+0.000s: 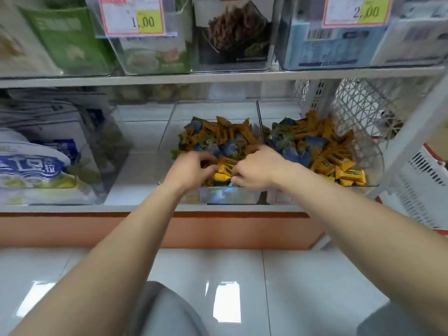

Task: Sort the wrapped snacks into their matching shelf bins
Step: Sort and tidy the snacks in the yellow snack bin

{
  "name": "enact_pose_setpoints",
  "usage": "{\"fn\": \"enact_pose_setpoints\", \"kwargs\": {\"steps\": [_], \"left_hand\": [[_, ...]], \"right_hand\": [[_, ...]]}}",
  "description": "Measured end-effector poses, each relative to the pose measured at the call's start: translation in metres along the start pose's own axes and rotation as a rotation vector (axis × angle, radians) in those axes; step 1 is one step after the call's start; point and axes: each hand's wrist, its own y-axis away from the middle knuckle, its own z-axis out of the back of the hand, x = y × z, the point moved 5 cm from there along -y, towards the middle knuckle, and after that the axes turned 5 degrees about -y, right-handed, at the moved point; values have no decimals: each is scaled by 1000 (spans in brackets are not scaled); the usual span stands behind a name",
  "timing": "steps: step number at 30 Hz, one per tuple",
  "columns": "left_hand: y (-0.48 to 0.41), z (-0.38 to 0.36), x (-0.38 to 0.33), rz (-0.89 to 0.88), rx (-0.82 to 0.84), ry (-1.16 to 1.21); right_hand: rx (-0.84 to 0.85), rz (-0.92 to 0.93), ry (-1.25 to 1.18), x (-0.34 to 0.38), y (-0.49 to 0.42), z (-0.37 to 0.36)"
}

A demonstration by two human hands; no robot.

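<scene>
Two clear bins stand side by side on the lower shelf. The middle bin (pixel 169 132) holds a mixed heap of yellow wrapped snacks (pixel 226 163) and blue wrapped snacks (pixel 230 147). The right bin (pixel 378 166) holds a similar mix of yellow snacks (pixel 339 163) and blue snacks (pixel 291 154). Both my hands are down in the front of the middle bin. My left hand (pixel 191 169) has its fingers curled among the yellow snacks. My right hand (pixel 254 167) curls over the pile beside it, fingertips on the wrappers. What each hand holds is hidden by the fingers.
Clear bins with bagged goods (pixel 43 163) fill the lower shelf's left side, with a bare shelf gap (pixel 135 166) between. The upper shelf (pixel 218 76) carries bins with price tags (pixel 132 16). A white basket (pixel 426 180) stands at right. Glossy floor tiles (pixel 303 287) lie below.
</scene>
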Motion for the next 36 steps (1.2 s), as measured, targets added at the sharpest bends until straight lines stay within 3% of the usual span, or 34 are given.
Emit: {"fn": "enact_pose_setpoints", "kwargs": {"steps": [4, 9, 12, 15, 19, 26, 30, 36], "left_hand": [[-1, -6, 7, 22, 15, 76], [0, 2, -9, 30, 7, 50], [-8, 19, -21, 51, -5, -37], [-16, 31, -21, 115, -107, -90], [-23, 21, -19, 131, -151, -161], [-27, 15, -3, 77, -91, -155], [-15, 16, 20, 151, -61, -77], [-7, 20, 25, 146, -82, -54]], "right_hand": [[-26, -5, -31, -7, -4, -10], [-250, 72, -142, -8, 7, 1], [-397, 98, -345, -21, 20, 10], [-578, 58, -592, -45, 31, 22], [-624, -69, -663, -64, 16, 35], [-481, -75, -427, -62, -19, 24], [-388, -51, -320, -56, -40, 27], [-119, -76, -114, -52, -63, 18]]}}
